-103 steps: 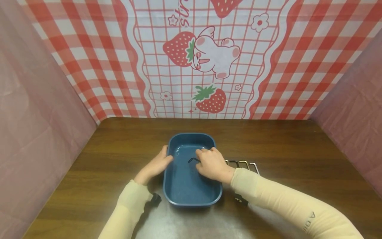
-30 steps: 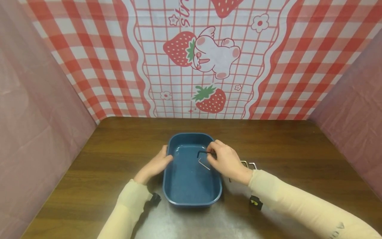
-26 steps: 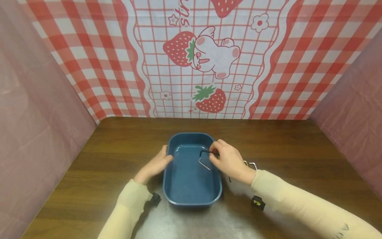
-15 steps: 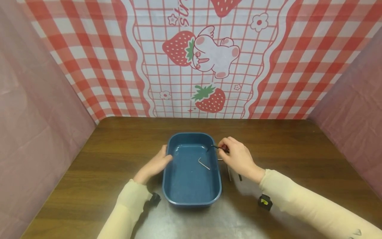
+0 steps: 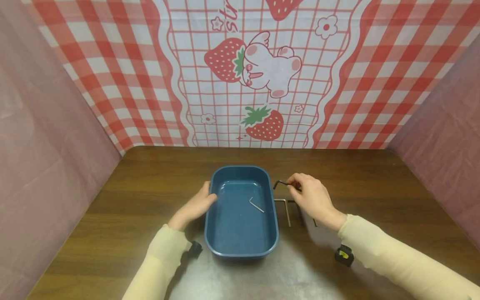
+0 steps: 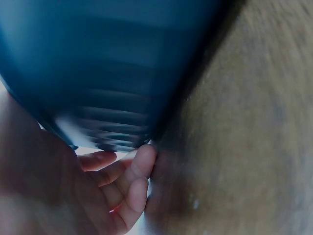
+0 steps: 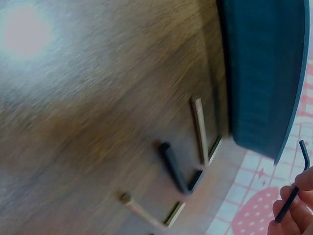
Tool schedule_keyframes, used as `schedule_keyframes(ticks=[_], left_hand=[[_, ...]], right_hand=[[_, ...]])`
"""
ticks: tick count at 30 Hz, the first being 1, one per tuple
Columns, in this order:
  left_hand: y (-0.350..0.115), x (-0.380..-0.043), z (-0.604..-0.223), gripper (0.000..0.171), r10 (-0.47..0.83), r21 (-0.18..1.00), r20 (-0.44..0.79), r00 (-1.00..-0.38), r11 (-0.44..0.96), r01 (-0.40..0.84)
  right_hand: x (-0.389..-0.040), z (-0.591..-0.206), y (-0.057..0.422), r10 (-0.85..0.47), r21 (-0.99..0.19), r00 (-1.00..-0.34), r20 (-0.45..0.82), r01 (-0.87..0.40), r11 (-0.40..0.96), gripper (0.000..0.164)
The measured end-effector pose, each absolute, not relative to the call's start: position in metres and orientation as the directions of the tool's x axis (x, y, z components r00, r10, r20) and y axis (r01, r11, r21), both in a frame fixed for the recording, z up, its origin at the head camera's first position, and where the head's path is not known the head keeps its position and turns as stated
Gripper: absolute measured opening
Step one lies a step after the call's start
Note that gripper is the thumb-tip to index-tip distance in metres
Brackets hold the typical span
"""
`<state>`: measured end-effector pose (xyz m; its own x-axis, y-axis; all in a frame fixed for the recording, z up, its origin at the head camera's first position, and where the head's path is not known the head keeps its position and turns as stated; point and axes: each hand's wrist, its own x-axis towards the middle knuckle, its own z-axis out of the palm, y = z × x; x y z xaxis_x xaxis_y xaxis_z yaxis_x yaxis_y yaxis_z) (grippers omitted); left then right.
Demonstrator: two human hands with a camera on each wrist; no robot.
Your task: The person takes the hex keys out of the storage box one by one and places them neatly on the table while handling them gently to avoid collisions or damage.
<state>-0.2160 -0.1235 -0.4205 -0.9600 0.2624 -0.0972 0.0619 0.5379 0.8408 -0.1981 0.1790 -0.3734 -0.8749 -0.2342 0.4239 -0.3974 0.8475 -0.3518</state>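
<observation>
A black hex key [image 5: 280, 183] is pinched between the thumb and fingers of my right hand [image 5: 312, 198], raised above the table just right of the blue bin [image 5: 241, 253]. My left hand [image 5: 195, 207] holds the bin's left side, thumb at the rim and fingers [image 6: 143, 161] against the outer wall. Inside the bin lies a small silver hex key [image 5: 256, 205]. To the right of the bin, a bronze hex key [image 5: 288, 213] and a thicker black hex key [image 7: 173, 169] rest side by side. A gold hex key [image 7: 146, 214] lies beyond them, mostly hidden by my right hand in the head view.
The brown wooden table [image 5: 150, 175] extends around the bin on all sides. A red-and-white strawberry cloth [image 5: 262, 91] hangs behind it, and pink curtains [image 5: 48, 146] hang at both sides. Each wrist carries a small black camera [image 5: 344, 255].
My right hand has drawn the black hex key out of the bin, past its right rim, and farther right over the table. The left hand and the bin stay put.
</observation>
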Motion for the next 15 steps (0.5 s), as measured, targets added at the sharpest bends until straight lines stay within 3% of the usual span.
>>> schedule_keyframes(ticks=[15], left_hand=[[-0.123,-0.217,-0.422,0.049,0.264,0.841,-0.098,-0.959,0.537,0.062]], right_hand=[[-0.201,-0.383,0.211,-0.167,-0.336,-0.886,0.431,-0.330,0.882,0.009]])
